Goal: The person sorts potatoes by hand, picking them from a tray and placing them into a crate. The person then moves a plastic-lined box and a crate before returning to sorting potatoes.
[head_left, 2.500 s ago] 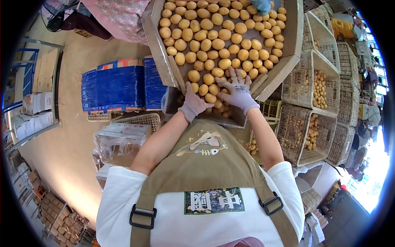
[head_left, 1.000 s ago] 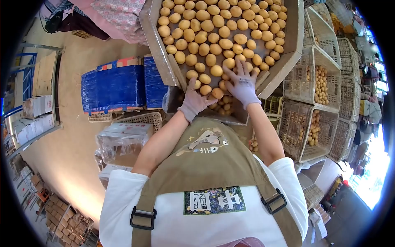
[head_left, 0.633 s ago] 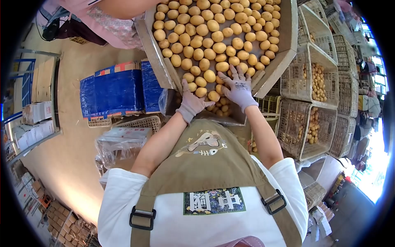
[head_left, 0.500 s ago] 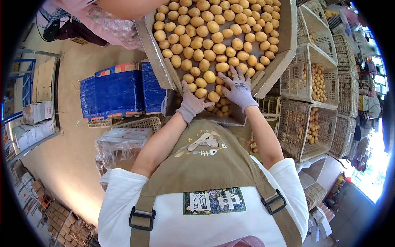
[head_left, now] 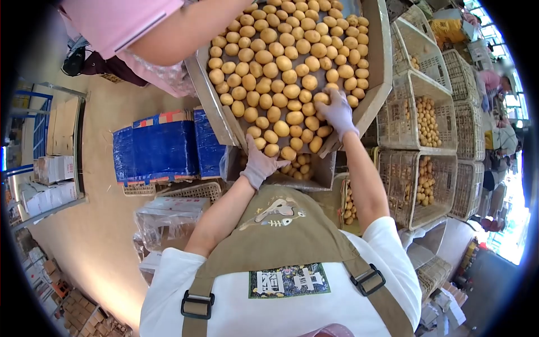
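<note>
Many small yellow-brown potatoes (head_left: 291,91) lie spread over a sloping sorting tray (head_left: 368,106) with raised side boards. My left hand (head_left: 260,164), in a pale thin glove, is at the tray's narrow lower mouth, fingers stretched and thumb apart, beside the lowest potatoes. My right hand (head_left: 340,114), gloved alike, reaches over the right side of the tray. Its fingers curl around one potato (head_left: 321,99); the fingertips are partly hidden. Under the mouth, just before my apron, a box (head_left: 324,168) holds more potatoes.
On the right stand stacked plastic crates (head_left: 415,185), some holding potatoes. A co-worker's pink sleeve (head_left: 120,19) and bare forearm extend over the tray's upper left. Blue-wrapped boxes (head_left: 156,149) and a plastic-covered carton (head_left: 174,210) are at my left.
My right hand has drawn back to the right and its fingers have curled around a potato. More potatoes lie near the mouth. The co-worker's arm reaches further into view.
</note>
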The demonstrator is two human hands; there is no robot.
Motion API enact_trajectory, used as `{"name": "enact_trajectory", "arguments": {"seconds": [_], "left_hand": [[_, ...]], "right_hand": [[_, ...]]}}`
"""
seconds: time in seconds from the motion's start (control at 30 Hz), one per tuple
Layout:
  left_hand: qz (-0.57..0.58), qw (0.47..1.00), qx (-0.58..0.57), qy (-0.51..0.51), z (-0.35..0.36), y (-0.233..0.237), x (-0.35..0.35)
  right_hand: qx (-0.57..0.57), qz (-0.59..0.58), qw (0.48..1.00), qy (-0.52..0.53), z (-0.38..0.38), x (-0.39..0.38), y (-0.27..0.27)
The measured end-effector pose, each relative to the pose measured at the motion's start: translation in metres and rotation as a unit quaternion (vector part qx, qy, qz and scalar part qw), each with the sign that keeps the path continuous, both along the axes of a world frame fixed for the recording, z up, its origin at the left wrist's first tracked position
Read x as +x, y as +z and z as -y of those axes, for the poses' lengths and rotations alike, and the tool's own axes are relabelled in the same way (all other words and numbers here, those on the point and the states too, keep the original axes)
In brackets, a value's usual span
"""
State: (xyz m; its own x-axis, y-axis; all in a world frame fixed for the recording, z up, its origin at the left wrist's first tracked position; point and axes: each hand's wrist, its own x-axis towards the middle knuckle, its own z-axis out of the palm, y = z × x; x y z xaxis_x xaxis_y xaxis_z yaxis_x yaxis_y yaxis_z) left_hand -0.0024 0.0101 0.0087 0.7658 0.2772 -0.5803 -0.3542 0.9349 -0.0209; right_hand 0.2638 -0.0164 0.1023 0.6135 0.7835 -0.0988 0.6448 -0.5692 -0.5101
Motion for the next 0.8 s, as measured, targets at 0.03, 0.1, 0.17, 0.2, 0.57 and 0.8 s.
{"name": "enact_trajectory", "arguments": {"seconds": [0.03, 0.1, 0.17, 0.2, 0.57, 0.8], "left_hand": [[-0.022, 0.999, -0.023, 0.007, -0.001, 0.002, 0.001], [-0.042, 0.998, -0.055, 0.012, -0.001, 0.003, 0.003], [-0.054, 0.997, -0.055, 0.014, -0.001, 0.005, 0.005], [-0.061, 0.997, -0.054, 0.012, -0.002, 0.006, 0.005], [-0.003, 1.000, 0.002, -0.028, -0.002, 0.004, 0.001], [-0.017, 1.000, -0.001, -0.025, -0.002, 0.012, 0.003]], "right_hand": [[0.055, -0.031, 0.998, -0.011, 0.006, -0.005, 0.004], [0.150, -0.140, 0.978, -0.033, 0.016, -0.017, 0.008], [0.231, -0.293, 0.926, -0.063, 0.025, -0.028, 0.006], [0.237, -0.288, 0.927, -0.052, 0.030, -0.036, 0.011], [0.250, -0.148, 0.957, 0.010, 0.047, -0.067, 0.058], [0.309, -0.423, 0.851, -0.036, 0.046, -0.075, 0.063]]}}
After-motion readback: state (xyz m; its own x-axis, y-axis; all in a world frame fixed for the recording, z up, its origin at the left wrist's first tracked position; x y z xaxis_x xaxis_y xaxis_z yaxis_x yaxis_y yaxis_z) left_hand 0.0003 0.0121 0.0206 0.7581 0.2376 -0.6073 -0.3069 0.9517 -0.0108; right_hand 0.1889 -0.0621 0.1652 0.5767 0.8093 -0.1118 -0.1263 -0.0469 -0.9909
